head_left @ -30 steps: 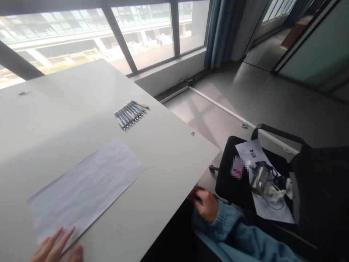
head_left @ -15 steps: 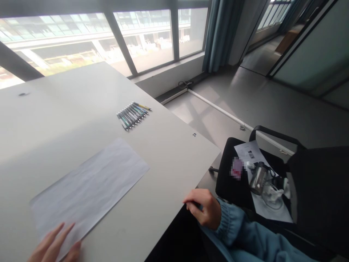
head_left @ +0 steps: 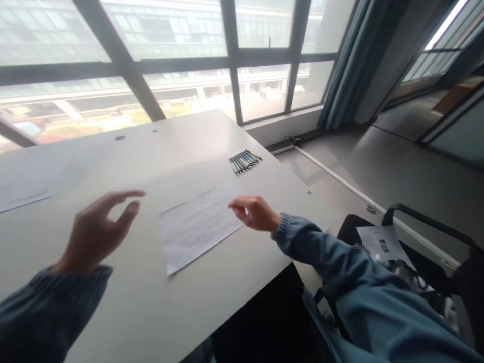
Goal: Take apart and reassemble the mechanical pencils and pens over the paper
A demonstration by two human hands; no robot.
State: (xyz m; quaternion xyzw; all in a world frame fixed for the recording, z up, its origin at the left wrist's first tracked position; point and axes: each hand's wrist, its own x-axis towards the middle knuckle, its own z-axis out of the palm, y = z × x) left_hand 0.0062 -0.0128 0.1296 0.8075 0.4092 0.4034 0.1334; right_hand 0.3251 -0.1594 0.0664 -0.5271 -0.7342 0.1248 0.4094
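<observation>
A white sheet of paper [head_left: 198,226] lies on the pale grey table [head_left: 151,156]. My left hand [head_left: 100,227] hovers in the air left of the sheet, fingers spread, holding nothing. My right hand [head_left: 254,212] is over the sheet's right edge, its fingers curled together; I cannot make out anything in them. Beyond the sheet, near the table's right edge, lies a row of several pens [head_left: 244,161].
Another sheet [head_left: 22,184] lies at the far left of the table. Large windows [head_left: 181,35] run behind it, with a teal curtain [head_left: 359,55] at right. A black chair [head_left: 408,242] holding papers and small items stands right of the table over grey floor.
My left hand has lifted off the sheet's near corner into the air. My right hand rose from below the table edge to above the sheet. The view has pulled back and up.
</observation>
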